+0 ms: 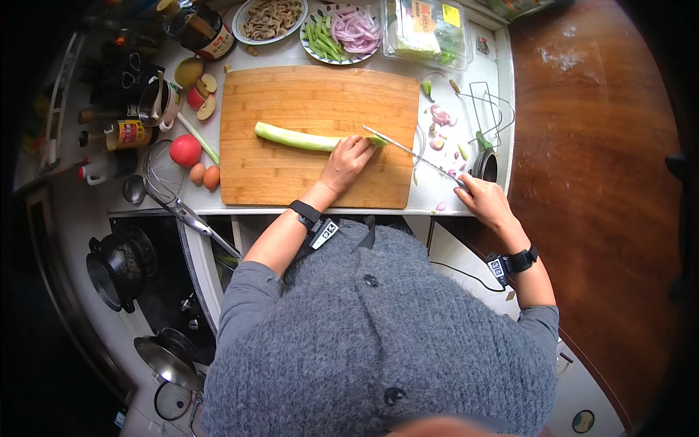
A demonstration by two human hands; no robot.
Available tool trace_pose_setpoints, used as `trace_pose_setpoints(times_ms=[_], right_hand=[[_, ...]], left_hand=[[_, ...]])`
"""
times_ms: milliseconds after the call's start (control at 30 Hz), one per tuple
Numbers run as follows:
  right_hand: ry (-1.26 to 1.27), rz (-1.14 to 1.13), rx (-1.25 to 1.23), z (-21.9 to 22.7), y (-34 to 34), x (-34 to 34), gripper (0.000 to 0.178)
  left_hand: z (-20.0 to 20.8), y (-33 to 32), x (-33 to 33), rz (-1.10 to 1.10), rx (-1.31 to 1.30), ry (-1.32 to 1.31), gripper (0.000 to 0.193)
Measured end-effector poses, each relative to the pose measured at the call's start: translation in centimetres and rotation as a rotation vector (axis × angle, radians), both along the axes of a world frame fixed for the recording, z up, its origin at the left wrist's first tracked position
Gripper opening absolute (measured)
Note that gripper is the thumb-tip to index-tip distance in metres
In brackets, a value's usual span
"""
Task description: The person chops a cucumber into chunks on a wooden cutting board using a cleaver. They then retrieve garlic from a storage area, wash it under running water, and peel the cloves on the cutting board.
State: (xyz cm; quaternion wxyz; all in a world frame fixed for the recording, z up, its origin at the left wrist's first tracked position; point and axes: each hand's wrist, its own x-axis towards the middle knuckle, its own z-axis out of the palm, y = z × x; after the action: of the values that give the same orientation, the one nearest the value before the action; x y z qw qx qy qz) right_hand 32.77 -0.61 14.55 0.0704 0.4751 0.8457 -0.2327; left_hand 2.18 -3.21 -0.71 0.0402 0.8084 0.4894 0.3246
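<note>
Your left hand (348, 162) has its fingers curled down over the right-hand part of the long, pale-green vegetable (295, 137), gripping it. The vegetable lies across the middle of the rectangular, light-brown wooden cutting board (313, 95). Your right hand (486, 200), just off the board's right edge, has its fingers closed around the handle of the long, thin metal knife (397, 144). The blade slants over the vegetable's right end, very near your left fingertips; whether it has bitten in cannot be told.

Recommended: tuck those fingertips back and let the knuckles guide the blade. Press the vegetable firmly against rolling, cut with even strokes, and move your grip leftward as the end shortens. Finger clearance is judged the chief hazard.

Containers on the white tabletop (451, 95): beyond the board's far-left part, a round white dish (238, 29) holds brownish strips. Beyond its far edge, a white, pattern-rimmed plate (342, 61) holds green strips beside pale-purple onion slices (355, 30). Beyond its far-right corner, a clear plastic box (426, 61) holds leafy greens. Left of the board, a small pale pot (170, 111) stands, contents unclear.
</note>
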Motion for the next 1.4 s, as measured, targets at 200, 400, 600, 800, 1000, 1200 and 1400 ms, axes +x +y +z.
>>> trace_pose_setpoints(times_ms=[200,400,600,800,1000,1200,1400], right_hand=[[-0.108,0.138,0.018,0.8,2.4,0.6,0.023],[-0.054,0.139,-0.050,-1.4,3.1,0.7,0.022],[0.154,-0.047,-0.029,-7.6,0.1,-3.1,0.020],[0.240,-0.255,-0.058,-6.4,-1.4,-3.0,0.021],[0.311,-0.389,0.028,-6.9,-1.6,-1.8,0.023],[0.539,-0.595,0.018,-7.1,-4.5,0.6,0.018],[0.631,-0.842,-0.204,-11.6,-8.3,0.4,0.019]], left_hand=[[0.4,-0.2,0.6,0.059,-0.045,0.043,0.032],[0.2,-0.2,0.7,0.051,-0.089,0.024,0.032],[0.1,-0.1,0.3,0.050,-0.037,-0.058,0.027],[0.7,0.0,0.0,0.127,-0.015,0.023,0.035],[0.6,0.1,-0.1,0.149,-0.019,0.069,0.037],[0.4,0.1,0.3,0.267,-0.055,0.049,0.033],[0.5,1.8,-0.2,0.375,-0.198,-0.046,0.036]])
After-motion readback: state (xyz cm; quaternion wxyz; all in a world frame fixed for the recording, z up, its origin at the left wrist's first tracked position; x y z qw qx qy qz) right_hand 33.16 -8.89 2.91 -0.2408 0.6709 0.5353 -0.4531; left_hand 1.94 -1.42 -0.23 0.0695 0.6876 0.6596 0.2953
